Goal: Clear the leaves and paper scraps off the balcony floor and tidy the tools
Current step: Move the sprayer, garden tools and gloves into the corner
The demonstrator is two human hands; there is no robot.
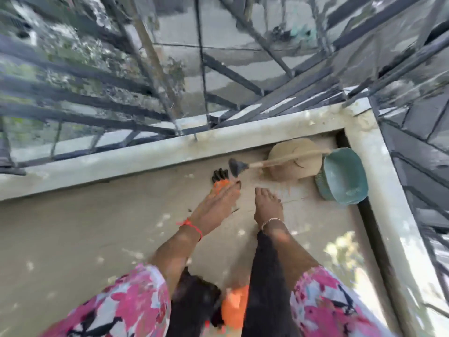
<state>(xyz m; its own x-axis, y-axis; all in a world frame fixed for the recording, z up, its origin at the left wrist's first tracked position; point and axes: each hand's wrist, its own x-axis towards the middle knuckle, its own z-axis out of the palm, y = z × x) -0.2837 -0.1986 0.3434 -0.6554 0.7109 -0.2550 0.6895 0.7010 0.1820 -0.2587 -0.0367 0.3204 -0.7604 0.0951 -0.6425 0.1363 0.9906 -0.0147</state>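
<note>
At the corner, the hand tool [267, 162] lay across a hat [291, 147] by a basket [345, 173], head pointing left. I saw left hand [216, 203] and right hand [267, 205] straight-fingered.

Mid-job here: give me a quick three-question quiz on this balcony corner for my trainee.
1. True or false: the wooden-handled tool lies across the straw hat.
2. The teal basket sits: A) in the corner beside the hat; B) under the left hand; C) up on the railing.
3. Fill in: the orange and black item at the left hand's fingertips is a ____.
Key: 1 true; 2 A; 3 glove.
</note>
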